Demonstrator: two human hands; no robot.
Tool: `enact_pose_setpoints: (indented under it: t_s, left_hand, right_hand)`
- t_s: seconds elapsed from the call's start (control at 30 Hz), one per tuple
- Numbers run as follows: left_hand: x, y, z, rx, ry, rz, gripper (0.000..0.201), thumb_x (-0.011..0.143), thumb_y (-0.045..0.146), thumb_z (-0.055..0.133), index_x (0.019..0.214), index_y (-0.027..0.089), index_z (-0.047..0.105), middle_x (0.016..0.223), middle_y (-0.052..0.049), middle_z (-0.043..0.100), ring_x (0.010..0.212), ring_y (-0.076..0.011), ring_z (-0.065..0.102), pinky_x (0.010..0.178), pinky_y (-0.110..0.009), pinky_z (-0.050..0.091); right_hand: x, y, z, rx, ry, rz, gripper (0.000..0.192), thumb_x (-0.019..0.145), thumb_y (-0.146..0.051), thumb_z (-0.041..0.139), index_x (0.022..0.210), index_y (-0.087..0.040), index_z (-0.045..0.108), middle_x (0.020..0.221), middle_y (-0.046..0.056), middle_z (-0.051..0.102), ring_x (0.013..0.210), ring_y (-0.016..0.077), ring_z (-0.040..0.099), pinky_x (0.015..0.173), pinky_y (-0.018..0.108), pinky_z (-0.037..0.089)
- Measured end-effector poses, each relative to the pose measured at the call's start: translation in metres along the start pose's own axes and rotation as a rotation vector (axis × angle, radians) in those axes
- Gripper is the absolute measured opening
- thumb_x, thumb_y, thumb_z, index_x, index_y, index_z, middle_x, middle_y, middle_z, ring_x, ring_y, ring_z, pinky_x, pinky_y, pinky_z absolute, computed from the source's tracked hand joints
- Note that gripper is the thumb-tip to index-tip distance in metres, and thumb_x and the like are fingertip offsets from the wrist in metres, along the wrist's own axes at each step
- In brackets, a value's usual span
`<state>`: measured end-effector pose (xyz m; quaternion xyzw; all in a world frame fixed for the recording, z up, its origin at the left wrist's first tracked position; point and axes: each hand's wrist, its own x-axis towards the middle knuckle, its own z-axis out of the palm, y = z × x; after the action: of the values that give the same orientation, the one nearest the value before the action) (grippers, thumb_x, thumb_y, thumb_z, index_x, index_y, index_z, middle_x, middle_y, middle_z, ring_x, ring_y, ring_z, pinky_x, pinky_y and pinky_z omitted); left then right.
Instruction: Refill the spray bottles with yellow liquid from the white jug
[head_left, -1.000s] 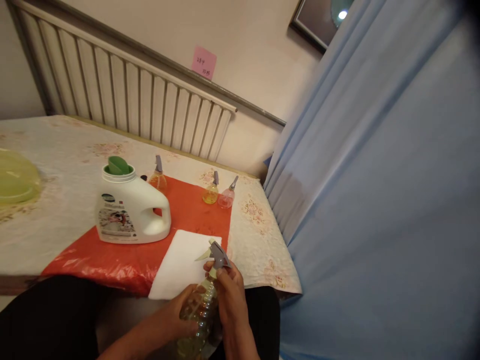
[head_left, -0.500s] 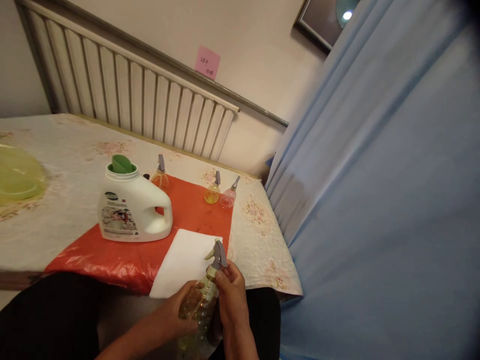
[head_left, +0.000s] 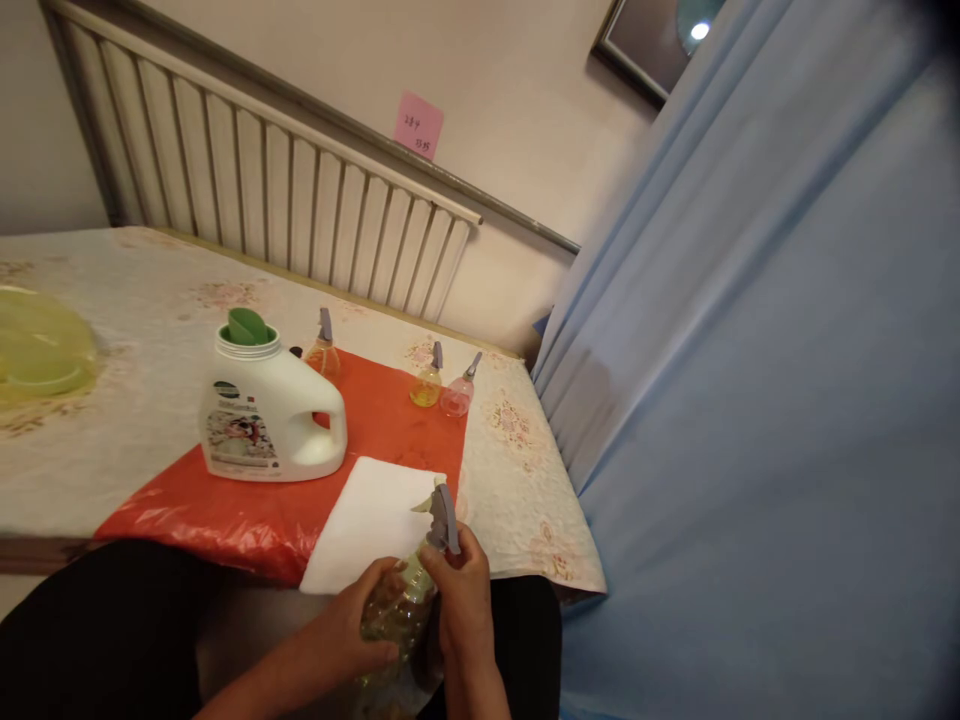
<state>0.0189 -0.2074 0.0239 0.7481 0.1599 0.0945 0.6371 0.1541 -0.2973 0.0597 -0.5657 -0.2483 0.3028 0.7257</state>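
Observation:
A clear spray bottle [head_left: 397, 610] with a yellowish tint and a grey trigger head leans toward the table, held between both hands above my lap. My left hand [head_left: 371, 620] is wrapped round its body from the left. At the neck, just below the trigger head, my right hand [head_left: 461, 580] grips with thumb and fingers. The bottle's lower end is partly hidden by my left hand and dim. Beyond the trigger head, a white cloth [head_left: 364, 525] lies flat on a red plastic sheet [head_left: 397, 425].
A white jug [head_left: 274, 420] with a green cup in its mouth stands on the sheet. Three small spray bottles stand behind: an orange one [head_left: 322, 355], a yellow one [head_left: 426, 388] and a pink one [head_left: 456, 397]. A yellow basin [head_left: 45, 345] sits left; a blue curtain [head_left: 750, 400] hangs right.
The trigger head has turned a little, its lever pointing more to the right. My right fingers have shifted slightly at the neck. My left hand keeps its hold.

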Motion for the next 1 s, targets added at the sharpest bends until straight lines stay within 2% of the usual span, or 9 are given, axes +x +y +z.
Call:
enact_pose_setpoints:
  t_s: [0.17, 0.33, 0.5, 0.63, 0.83, 1.0]
  left_hand:
    - [0.000, 0.003, 0.000, -0.046, -0.013, -0.012, 0.070, 0.063, 0.022, 0.062, 0.129, 0.024, 0.040, 0.121, -0.004, 0.065, 0.108, -0.0269, 0.060, 0.094, -0.038, 0.050]
    - [0.000, 0.004, 0.000, -0.032, 0.007, -0.006, 0.069, 0.065, 0.030, 0.065, 0.129, 0.022, 0.041, 0.119, -0.006, 0.065, 0.106, -0.0285, 0.061, 0.092, -0.040, 0.051]
    - [0.000, 0.000, 0.001, 0.020, 0.009, 0.008, 0.072, 0.065, 0.031, 0.065, 0.133, 0.024, 0.041, 0.120, -0.005, 0.065, 0.107, -0.0283, 0.060, 0.093, -0.041, 0.051]
    - [0.001, -0.006, 0.001, -0.010, 0.018, 0.007, 0.074, 0.062, 0.030, 0.066, 0.131, 0.023, 0.041, 0.123, -0.005, 0.064, 0.109, -0.0287, 0.059, 0.096, -0.041, 0.049]
    - [-0.001, -0.004, 0.001, 0.004, 0.000, -0.007, 0.072, 0.063, 0.030, 0.067, 0.131, 0.026, 0.042, 0.117, -0.002, 0.066, 0.105, -0.0284, 0.060, 0.093, -0.038, 0.050]
    - [-0.001, -0.014, 0.003, 0.001, 0.022, -0.009, 0.074, 0.060, 0.024, 0.065, 0.130, 0.022, 0.039, 0.124, -0.007, 0.063, 0.112, -0.0293, 0.058, 0.100, -0.041, 0.046]
  right_hand:
    - [-0.002, -0.003, -0.002, 0.070, -0.025, -0.015, 0.035, 0.076, -0.022, 0.070, 0.111, -0.016, 0.066, 0.101, 0.007, 0.074, 0.089, 0.0214, 0.066, 0.085, 0.034, 0.051]
    - [-0.002, 0.000, -0.001, 0.135, -0.059, -0.011, 0.034, 0.079, -0.025, 0.069, 0.112, -0.017, 0.066, 0.102, 0.006, 0.073, 0.090, 0.0204, 0.067, 0.087, 0.033, 0.050]
    - [0.002, 0.004, -0.002, 0.044, 0.006, 0.042, 0.033, 0.073, -0.024, 0.076, 0.103, -0.015, 0.069, 0.094, 0.005, 0.074, 0.086, 0.0197, 0.067, 0.078, 0.029, 0.051]
    - [0.001, 0.005, -0.004, -0.035, 0.033, 0.040, 0.034, 0.071, -0.021, 0.075, 0.104, -0.015, 0.068, 0.095, 0.005, 0.075, 0.085, 0.0196, 0.067, 0.077, 0.029, 0.051]
    - [-0.001, -0.006, -0.003, 0.053, 0.055, 0.009, 0.040, 0.072, -0.020, 0.073, 0.111, -0.016, 0.066, 0.099, 0.006, 0.075, 0.089, 0.0208, 0.068, 0.080, 0.031, 0.052]
    - [0.002, -0.012, -0.007, 0.100, 0.105, -0.030, 0.043, 0.072, -0.023, 0.075, 0.113, -0.016, 0.065, 0.106, 0.009, 0.074, 0.096, 0.0233, 0.067, 0.083, 0.034, 0.052]
